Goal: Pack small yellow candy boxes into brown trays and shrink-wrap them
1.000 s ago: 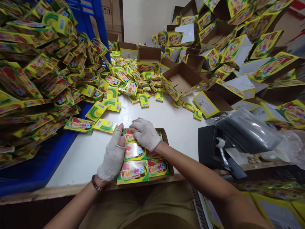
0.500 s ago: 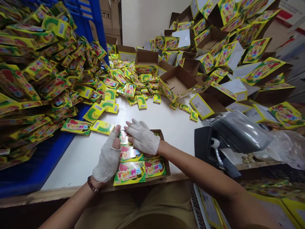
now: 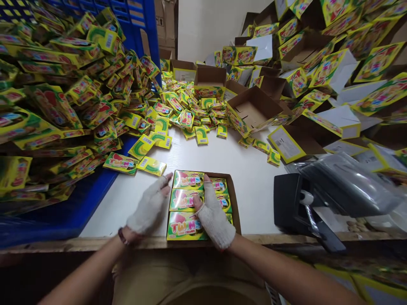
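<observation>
A brown cardboard display box (image 3: 233,197) lies at the table's front edge, with several yellow-green TWINS candy packs (image 3: 187,226) lying flat in rows inside it. My left hand (image 3: 148,207), in a white fingerless glove, is just left of the box with its fingers stretched out and nothing in them; whether the fingertips touch the box wall I cannot tell. My right hand (image 3: 214,218), gloved the same way, rests over the packs with thumb and fingers apart. It hides parts of the packs on the right side.
A blue crate (image 3: 95,199) heaped with candy packs stands at the left. Loose packs (image 3: 152,165) lie on the white table (image 3: 203,156) and pile up at the back. Empty display boxes (image 3: 254,108) are stacked back right. A black tape dispenser (image 3: 288,203) and clear plastic (image 3: 352,184) sit at the right.
My right hand has moved from the box's far side back toward me over the packs. My left hand has drawn away from the packs to the left. The view has shifted left.
</observation>
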Available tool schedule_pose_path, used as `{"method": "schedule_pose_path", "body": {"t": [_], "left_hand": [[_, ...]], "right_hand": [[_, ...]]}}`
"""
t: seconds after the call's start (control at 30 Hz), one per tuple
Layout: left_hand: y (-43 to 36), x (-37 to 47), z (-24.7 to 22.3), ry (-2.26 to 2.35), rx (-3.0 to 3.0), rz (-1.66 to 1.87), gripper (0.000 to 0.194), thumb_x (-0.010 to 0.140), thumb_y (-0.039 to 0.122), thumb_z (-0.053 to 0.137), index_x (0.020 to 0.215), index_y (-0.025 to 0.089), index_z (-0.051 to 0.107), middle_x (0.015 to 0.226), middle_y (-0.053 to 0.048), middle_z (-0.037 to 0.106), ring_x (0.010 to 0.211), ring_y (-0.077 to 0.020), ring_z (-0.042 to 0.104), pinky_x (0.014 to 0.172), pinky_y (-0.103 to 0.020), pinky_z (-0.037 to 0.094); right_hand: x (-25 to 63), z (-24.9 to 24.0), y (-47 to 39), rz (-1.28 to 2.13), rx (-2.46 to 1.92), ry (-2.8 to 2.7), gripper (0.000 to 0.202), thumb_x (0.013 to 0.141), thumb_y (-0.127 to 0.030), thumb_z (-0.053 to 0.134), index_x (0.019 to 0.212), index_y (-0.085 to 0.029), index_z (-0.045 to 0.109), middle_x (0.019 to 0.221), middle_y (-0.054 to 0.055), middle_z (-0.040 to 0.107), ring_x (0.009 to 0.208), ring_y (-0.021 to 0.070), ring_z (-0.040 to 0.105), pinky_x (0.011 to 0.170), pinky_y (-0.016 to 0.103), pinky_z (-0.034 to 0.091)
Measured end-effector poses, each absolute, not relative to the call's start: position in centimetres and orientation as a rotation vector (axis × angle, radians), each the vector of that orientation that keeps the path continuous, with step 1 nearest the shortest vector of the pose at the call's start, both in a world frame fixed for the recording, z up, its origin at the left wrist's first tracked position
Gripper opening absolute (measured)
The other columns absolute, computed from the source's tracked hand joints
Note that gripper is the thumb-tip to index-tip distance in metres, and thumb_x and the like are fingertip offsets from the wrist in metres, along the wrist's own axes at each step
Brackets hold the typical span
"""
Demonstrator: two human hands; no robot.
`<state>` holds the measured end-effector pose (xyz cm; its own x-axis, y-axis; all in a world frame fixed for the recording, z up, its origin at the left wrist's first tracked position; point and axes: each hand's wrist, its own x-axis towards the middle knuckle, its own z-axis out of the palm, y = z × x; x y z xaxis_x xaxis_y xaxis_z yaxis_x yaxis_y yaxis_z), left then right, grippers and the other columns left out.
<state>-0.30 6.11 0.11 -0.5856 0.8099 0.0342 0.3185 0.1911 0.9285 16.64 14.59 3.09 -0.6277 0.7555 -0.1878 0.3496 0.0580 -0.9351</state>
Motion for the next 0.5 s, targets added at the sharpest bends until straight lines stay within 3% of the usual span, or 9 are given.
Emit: {"method": "schedule_pose_path", "body": {"t": [0.1,0.2,0.3,0.37,0.5], "left_hand": [[7.5,-5.8,0.6,2.381,1.603,0.84,0.048,0.077,0.024,0.053,0.125,0.021,0.062,0.139,-0.014,0.058,0.14,-0.0348,0.042,0.116,-0.06,0.028],[8.7,-8.9,1.1,2.458,1.865,0.419,0.046,0.071,0.015,0.054,0.116,0.02,0.063,0.127,-0.017,0.065,0.131,-0.037,0.05,0.112,-0.065,0.027],[9.0,-9.4,1.9,2.469,1.689,0.646,0.04,0.071,0.024,0.061,0.111,0.016,0.064,0.112,-0.018,0.068,0.114,-0.0351,0.061,0.104,-0.058,0.041],[8.6,-8.5,3.1,2.375,1.492,0.964,0.047,0.077,0.037,0.061,0.119,0.015,0.06,0.111,-0.016,0.068,0.108,-0.031,0.064,0.097,-0.05,0.05],[7.5,-4.7,7.2,1.747,1.163,1.555,0.053,0.083,0.044,0.065,0.13,0.024,0.053,0.12,-0.008,0.067,0.103,-0.0232,0.067,0.085,-0.036,0.058]], "right_hand": [[16.6,2.9,15.0,1.566,-1.104,-1.962,0.076,0.091,-0.052,0.05,0.156,-0.02,0.027,0.156,0.013,0.038,0.144,0.0303,0.038,0.119,0.05,0.033],[17.1,2.6,15.7,1.608,-1.028,-1.856,0.075,0.091,-0.053,0.05,0.156,-0.022,0.026,0.154,0.014,0.041,0.143,0.0285,0.04,0.117,0.05,0.036],[18.0,3.4,16.9,1.506,-0.938,-1.811,0.069,0.089,-0.05,0.057,0.15,-0.024,0.038,0.15,0.013,0.045,0.139,0.0299,0.045,0.114,0.05,0.04],[18.3,4.8,17.8,1.443,-0.869,-1.839,0.059,0.089,-0.047,0.059,0.142,-0.024,0.048,0.144,0.013,0.052,0.133,0.0297,0.051,0.113,0.05,0.042],[16.8,8.6,19.1,1.542,-0.679,-1.917,0.048,0.089,-0.047,0.061,0.129,-0.022,0.055,0.129,0.012,0.061,0.119,0.0258,0.061,0.104,0.045,0.049]]}}
